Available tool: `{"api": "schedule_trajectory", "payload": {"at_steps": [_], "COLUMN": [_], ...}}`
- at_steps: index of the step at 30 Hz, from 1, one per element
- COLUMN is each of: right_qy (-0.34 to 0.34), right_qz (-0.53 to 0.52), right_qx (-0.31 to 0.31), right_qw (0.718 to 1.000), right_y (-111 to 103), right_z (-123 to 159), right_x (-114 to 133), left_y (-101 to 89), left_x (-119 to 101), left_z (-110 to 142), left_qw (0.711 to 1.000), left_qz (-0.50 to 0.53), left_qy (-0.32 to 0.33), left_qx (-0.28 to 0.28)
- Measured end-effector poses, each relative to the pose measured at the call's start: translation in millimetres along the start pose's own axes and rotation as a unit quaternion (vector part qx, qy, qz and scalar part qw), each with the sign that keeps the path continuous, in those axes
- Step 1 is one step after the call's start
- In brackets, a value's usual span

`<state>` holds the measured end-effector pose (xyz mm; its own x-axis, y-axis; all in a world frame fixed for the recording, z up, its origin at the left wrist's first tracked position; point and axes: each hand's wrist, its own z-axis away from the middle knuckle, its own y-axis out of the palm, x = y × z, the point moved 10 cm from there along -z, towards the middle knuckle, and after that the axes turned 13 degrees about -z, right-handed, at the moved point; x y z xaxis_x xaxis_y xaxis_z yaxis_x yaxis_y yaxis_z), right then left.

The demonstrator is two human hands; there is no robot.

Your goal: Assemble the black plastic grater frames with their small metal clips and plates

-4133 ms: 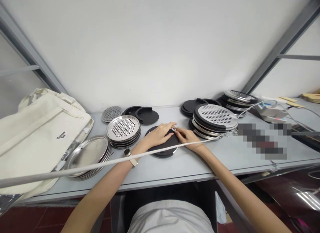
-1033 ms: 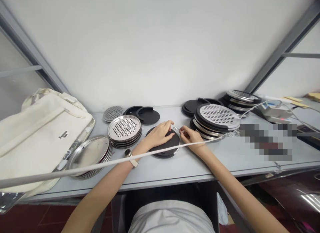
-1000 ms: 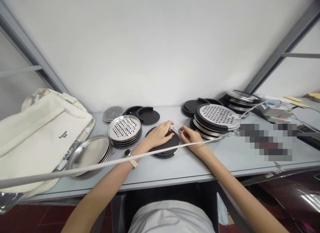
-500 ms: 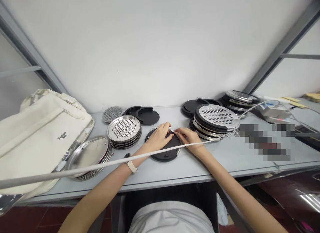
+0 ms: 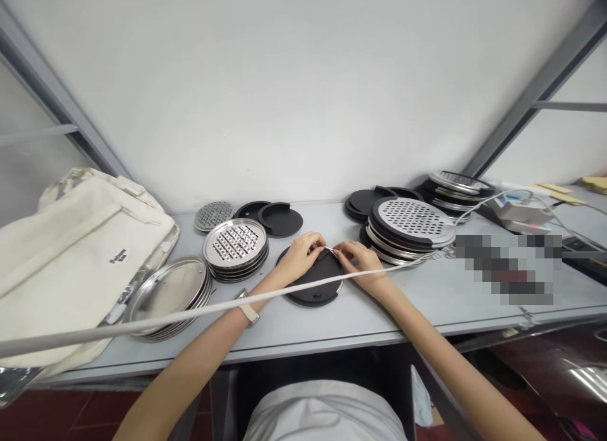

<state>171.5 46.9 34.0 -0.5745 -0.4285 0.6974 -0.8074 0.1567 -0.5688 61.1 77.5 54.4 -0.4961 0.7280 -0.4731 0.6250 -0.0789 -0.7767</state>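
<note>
A round black disc (image 5: 310, 283) with a bright metal edge on its right side lies on the table in front of me. Above its far edge, a small thin silvery-white piece (image 5: 329, 249) spans the gap between my two hands; its kind is too small to tell. My left hand (image 5: 302, 256) is closed, thumb and fingers pinching the left end of that piece. At the other end, the fingertips of my right hand (image 5: 359, 259) pinch it too. Part of the disc is hidden under my left hand.
Stacked steel grater discs (image 5: 236, 242) and plain steel discs (image 5: 168, 289) stand left, beside a cream bag (image 5: 80, 251). Black discs (image 5: 281, 220) lie behind. A stack topped by a perforated grater disc (image 5: 410, 220) stands right. A white cable (image 5: 190, 314) crosses in front of my forearms.
My left hand has turned at the wrist, its fingers now curled into a tighter pinch. The small piece lies more level between the hands. My right hand has barely shifted.
</note>
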Motion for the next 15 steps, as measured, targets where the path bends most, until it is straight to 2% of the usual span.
{"api": "schedule_trajectory", "payload": {"at_steps": [6, 10, 15], "right_qy": [0.029, 0.051, 0.073], "right_qz": [0.015, -0.036, -0.112], "right_qx": [-0.028, 0.025, 0.067], "right_qw": [0.999, 0.998, 0.989], "right_y": [2, 15, 20], "right_z": [5, 1, -5], "right_x": [-6, -9, -10], "left_y": [-1.1, -1.9, -3.2], "left_x": [3, 4, 5], "left_z": [-2, -4, -5], "left_qw": [1.000, 1.000, 1.000], "left_qz": [0.015, 0.012, -0.004], "left_qy": [-0.006, -0.001, 0.016], "left_qx": [0.008, 0.016, 0.010]}}
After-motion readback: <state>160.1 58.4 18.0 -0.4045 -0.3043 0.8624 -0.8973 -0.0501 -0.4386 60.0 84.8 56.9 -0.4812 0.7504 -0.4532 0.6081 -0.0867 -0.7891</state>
